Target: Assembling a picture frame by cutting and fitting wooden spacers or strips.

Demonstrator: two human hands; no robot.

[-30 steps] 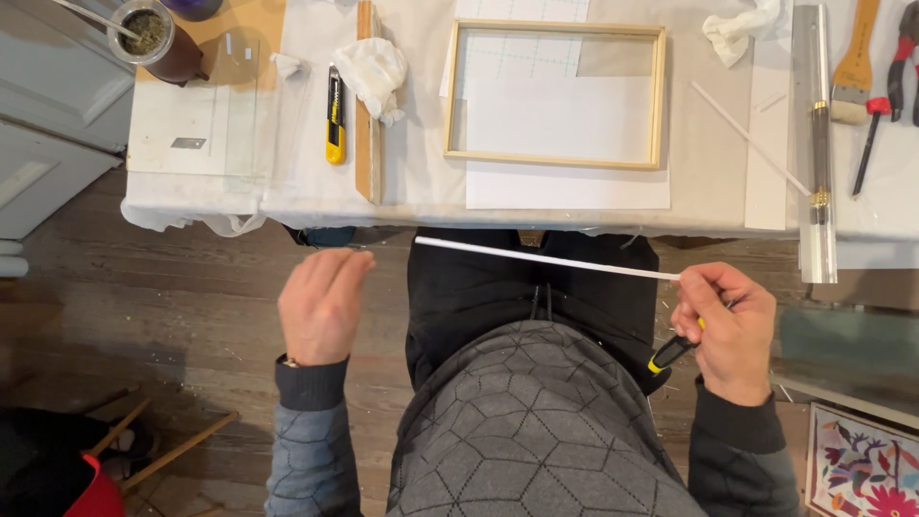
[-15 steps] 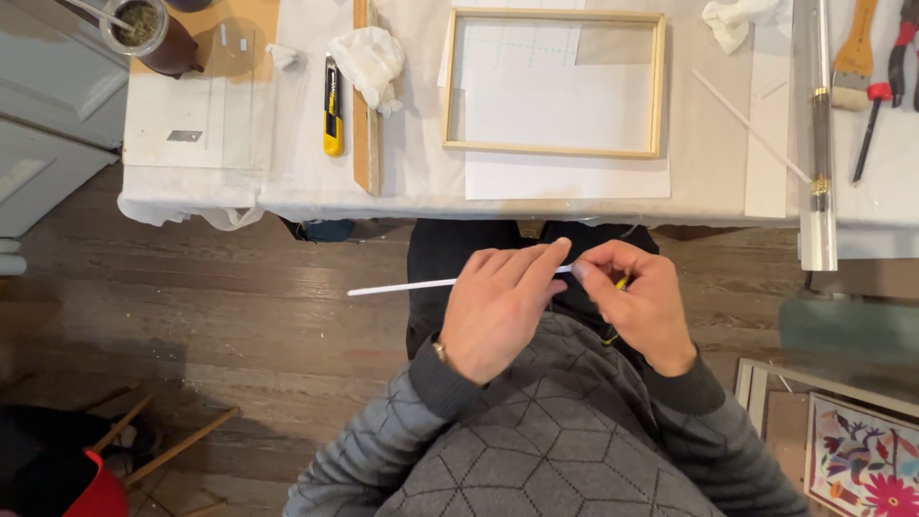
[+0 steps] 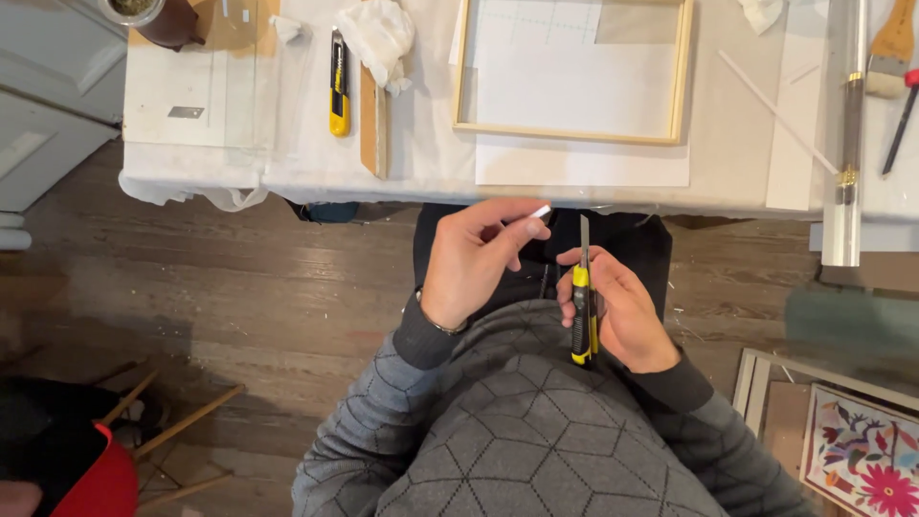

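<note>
Left hand (image 3: pixel 476 257) pinches a thin white strip (image 3: pixel 540 212) at the fingertips, just below the table edge (image 3: pixel 383 191). Right hand (image 3: pixel 620 308) is wrapped around a yellow-and-black utility knife (image 3: pixel 582 304), blade out and pointing up, just beside the strip.

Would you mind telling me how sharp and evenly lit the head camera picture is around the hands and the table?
Head view: the left hand with the white strip and the right hand with the yellow utility knife are sharp, with no motion blur; light is soft and even, shadows faint; the white table cover is bright, slightly washed out; the wooden frame stays crisp; the table edge bows slightly.
</note>
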